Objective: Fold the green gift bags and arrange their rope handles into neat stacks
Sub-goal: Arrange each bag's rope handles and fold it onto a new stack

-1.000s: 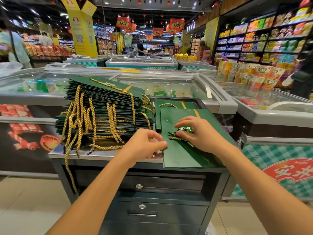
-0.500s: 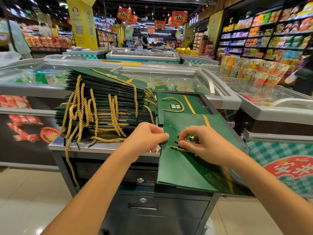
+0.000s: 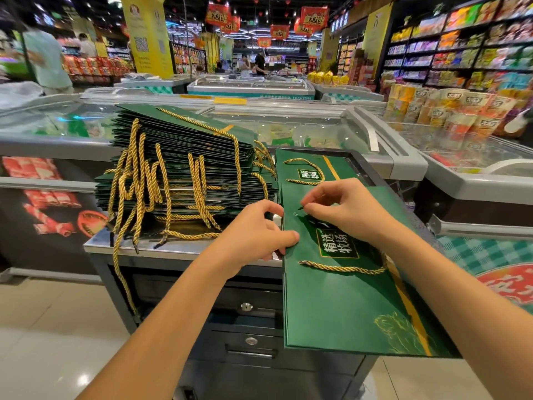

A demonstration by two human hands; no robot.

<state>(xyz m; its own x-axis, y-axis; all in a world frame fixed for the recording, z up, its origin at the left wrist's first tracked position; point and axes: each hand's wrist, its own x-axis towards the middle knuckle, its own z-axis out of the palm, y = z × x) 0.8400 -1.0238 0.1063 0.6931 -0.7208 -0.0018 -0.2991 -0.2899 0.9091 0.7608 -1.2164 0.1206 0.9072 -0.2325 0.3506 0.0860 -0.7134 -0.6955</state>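
A flat green gift bag lies on the metal counter and juts out over its front edge. My left hand pinches the bag's left edge. My right hand pinches the dark tip of the gold rope handle beside a small hole near the bag's top; the rope curves across the bag below the label. Another flat green bag with a looped gold handle lies behind it. To the left stands a tall stack of folded green bags with many gold ropes hanging loose.
The counter has drawers below. Glass-topped freezers stand behind and to the right. Snack packets and shelves fill the right side. A person stands far left. The tiled floor lies below.
The front bag has slid toward me, further over the counter's edge, showing its label and rope handle. My right hand now holds the rope tip by the hole.
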